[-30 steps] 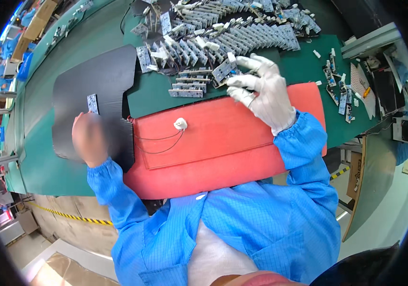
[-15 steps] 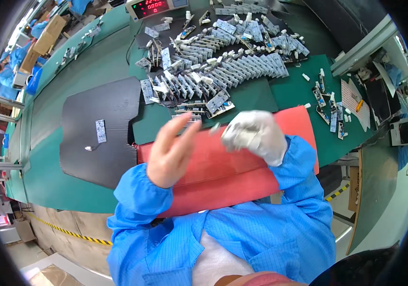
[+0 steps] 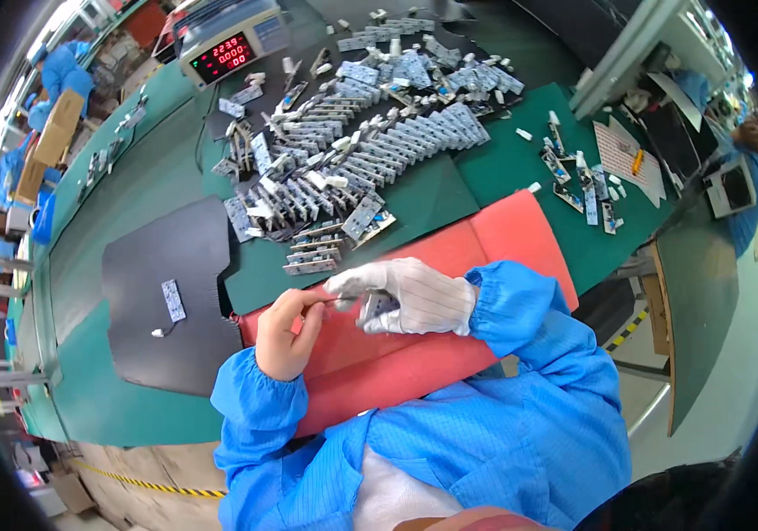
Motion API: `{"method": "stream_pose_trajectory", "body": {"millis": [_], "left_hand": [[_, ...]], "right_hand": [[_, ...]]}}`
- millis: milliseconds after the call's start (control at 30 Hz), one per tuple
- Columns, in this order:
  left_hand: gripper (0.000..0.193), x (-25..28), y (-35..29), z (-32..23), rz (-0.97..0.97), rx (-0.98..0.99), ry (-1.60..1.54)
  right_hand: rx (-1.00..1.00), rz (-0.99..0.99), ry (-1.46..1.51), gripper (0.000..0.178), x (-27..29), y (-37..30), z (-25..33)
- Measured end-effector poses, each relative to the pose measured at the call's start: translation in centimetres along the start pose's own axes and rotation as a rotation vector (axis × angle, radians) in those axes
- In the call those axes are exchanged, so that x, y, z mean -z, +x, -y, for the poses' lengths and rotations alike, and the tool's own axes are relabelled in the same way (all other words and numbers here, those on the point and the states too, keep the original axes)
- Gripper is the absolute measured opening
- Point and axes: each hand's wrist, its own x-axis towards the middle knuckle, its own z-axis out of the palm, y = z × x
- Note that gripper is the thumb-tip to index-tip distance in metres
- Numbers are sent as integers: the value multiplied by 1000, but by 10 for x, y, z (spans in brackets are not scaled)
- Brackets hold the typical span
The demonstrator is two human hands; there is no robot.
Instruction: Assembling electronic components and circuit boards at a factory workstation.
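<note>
Over the red mat [image 3: 520, 239], my bare left hand [image 3: 286, 332] is closed in a pinch on a thin dark wire [image 3: 326, 301]. The wire spans the short gap to the fingertips of my right hand [image 3: 414, 296], which wears a white striped glove. The right fingers curl around a small grey-blue piece [image 3: 381, 303] that looks like a circuit board; most of it is hidden by the glove. Just beyond my hands, several boards [image 3: 312, 261] are stacked on the green table. A single board [image 3: 173, 301] with a white connector lies on the black sheet [image 3: 140, 265] at the left.
Long rows of circuit boards with white connectors [image 3: 423, 133] cover the far middle. A meter with red digits [image 3: 224, 57] stands behind them on the left. Loose boards [image 3: 589, 199] and an orange tool [image 3: 637, 161] lie at the right. Other people in blue work at far left.
My left hand has gone from spread fingers to a pinch. My right hand has moved left, and the two now meet at the thin wire. The view has shifted, too.
</note>
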Motion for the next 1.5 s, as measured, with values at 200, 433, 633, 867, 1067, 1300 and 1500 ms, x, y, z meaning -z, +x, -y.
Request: {"method": "stream_pose_trajectory", "body": {"millis": [200, 433, 633, 867, 1067, 1300, 1500], "left_hand": [[10, 2, -7, -6, -65, 130, -406], [11, 0, 1, 12, -234, -75, -130], [12, 2, 8, 20, -303, 23, -38], [7, -1, 6, 23, -190, -26, -21], [8, 0, 0, 34, -107, 1, -175], [8, -1, -13, 33, -214, -6, -235], [12, 2, -29, 43, -293, -87, -108]], "right_hand": [[77, -300, -35, 39, -3, -2, -7], [-203, -264, 298, 40, 2, -6, 3], [179, -194, -375, 49, 3, -2, -13], [219, -448, -171, 36, 7, -5, -7], [198, -457, -63, 25, 13, -5, -8], [303, -385, -64, 29, 8, -5, -15], [228, -396, -210, 42, 8, -9, 3]]}}
